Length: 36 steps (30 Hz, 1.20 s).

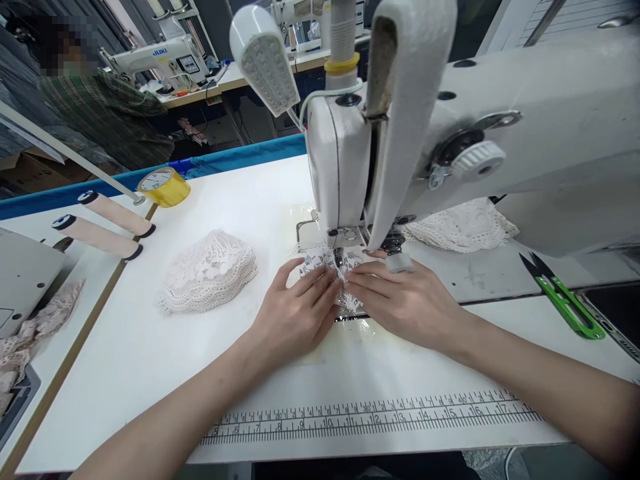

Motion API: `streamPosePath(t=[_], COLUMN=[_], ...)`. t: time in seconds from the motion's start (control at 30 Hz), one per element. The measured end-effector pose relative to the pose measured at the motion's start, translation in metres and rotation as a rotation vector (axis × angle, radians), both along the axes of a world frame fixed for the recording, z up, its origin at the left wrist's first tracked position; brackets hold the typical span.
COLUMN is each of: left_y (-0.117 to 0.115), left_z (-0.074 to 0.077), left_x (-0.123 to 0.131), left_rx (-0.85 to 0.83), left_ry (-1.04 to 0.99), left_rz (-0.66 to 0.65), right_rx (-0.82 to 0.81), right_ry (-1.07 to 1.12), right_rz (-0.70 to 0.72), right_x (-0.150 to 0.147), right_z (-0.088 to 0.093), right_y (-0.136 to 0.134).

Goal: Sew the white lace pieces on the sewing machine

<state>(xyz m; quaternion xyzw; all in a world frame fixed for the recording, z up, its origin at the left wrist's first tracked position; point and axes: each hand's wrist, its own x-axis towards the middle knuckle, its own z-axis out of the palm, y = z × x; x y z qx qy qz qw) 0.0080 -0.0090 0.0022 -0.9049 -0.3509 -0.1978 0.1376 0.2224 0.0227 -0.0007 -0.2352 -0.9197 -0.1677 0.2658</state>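
Note:
A small piece of white lace (351, 301) lies under the presser foot (339, 257) of a white sewing machine (345, 153). From the left, my left hand (299, 303) grips the lace, its bent fingertips close to the foot. My right hand (400, 300) holds the lace from the other side, fingers together and nearly meeting those of the left. Both hands cover much of the piece, so its full outline is hidden. A stack of white lace pieces (207, 272) sits to the left of my left hand. Behind the machine head lies more white lace (463, 225).
Green-handled thread snips (565, 297) lie at the right. Two thread cones (97, 237) and a yellow tape roll (165, 187) are at the left. A printed ruler (370, 419) runs along the front edge. Beyond the table, a person in a plaid shirt (107, 117) is near another machine (160, 61).

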Motion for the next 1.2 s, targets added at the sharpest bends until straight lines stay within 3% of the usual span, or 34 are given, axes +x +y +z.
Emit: streamPosePath(t=[0.27, 0.5, 0.8, 1.2], left_y=[-0.006, 0.005, -0.009, 0.001], left_z=[-0.001, -0.004, 0.001, -0.004], left_x=[0.002, -0.001, 0.004, 0.001], left_rx=[0.002, -0.01, 0.004, -0.041], left_ry=[-0.034, -0.044, 0.002, -0.039], left_rz=[-0.031, 0.006, 0.085, 0.111], right_rx=[0.013, -0.015, -0.055, -0.086], right_ry=[-0.002, 0.012, 0.071, 0.029], right_rz=[0.007, -0.021, -0.051, -0.114], right_x=[0.0, -0.002, -0.004, -0.005], right_z=[-0.004, -0.007, -0.005, -0.005], right_y=[-0.002, 0.001, -0.004, 0.002])
